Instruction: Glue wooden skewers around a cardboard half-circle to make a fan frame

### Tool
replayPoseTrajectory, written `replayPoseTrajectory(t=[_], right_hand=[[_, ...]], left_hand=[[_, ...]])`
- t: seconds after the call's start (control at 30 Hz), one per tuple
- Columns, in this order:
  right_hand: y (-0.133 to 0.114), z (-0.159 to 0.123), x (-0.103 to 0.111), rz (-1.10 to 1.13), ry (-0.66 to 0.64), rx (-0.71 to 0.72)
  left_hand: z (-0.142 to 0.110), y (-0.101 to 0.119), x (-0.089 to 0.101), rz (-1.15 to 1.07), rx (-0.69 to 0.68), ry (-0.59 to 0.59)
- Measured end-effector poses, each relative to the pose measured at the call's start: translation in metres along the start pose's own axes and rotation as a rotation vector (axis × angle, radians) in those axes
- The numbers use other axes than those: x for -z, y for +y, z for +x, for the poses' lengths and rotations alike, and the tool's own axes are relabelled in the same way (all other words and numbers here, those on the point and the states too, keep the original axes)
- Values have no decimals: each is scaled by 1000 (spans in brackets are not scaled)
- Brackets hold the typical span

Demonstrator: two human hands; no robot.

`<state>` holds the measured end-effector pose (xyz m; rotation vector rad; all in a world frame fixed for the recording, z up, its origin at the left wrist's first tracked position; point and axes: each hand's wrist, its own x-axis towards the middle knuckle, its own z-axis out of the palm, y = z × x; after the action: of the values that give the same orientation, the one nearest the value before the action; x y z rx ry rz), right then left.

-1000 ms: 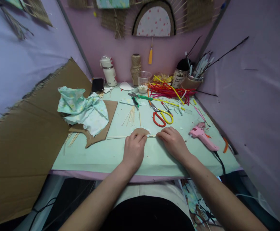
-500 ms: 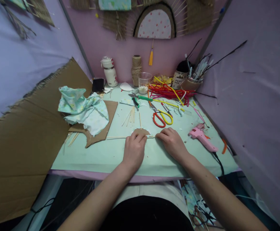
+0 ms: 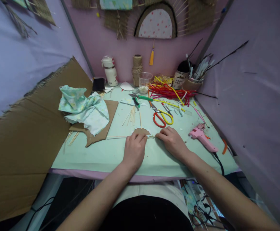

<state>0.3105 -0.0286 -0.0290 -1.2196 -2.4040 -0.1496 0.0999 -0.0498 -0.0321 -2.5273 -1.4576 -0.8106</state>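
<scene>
A small brown cardboard half-circle (image 3: 141, 131) lies flat near the front of the table, with one thin wooden stick (image 3: 140, 120) standing out from its curved edge. Along its straight edge runs a long thin stick (image 3: 117, 137) that reaches out to the left. My left hand (image 3: 135, 147) is closed, its fingertips pressing the cardboard half-circle and the long stick down. To its right, my right hand (image 3: 173, 141) pinches the right end of that stick between thumb and fingers. The fingers cover part of the straight edge.
Loose sticks (image 3: 130, 116), scissors (image 3: 162, 118) and green-handled pliers (image 3: 140, 98) lie behind my hands. A pink glue gun (image 3: 203, 138) rests at the right. Floral cloth (image 3: 87, 109) sits on cut cardboard (image 3: 112, 112) at the left, beside a large upright cardboard sheet (image 3: 29, 138).
</scene>
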Motion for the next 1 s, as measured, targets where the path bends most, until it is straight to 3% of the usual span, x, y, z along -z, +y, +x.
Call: replayPoseTrajectory(t=[0.6, 1.0], right_hand=[[-3, -1, 2, 58, 26, -10], [2, 0, -2, 84, 58, 105]], left_hand=[[0, 1, 0, 15, 11, -19], [0, 0, 0, 30, 15, -37]])
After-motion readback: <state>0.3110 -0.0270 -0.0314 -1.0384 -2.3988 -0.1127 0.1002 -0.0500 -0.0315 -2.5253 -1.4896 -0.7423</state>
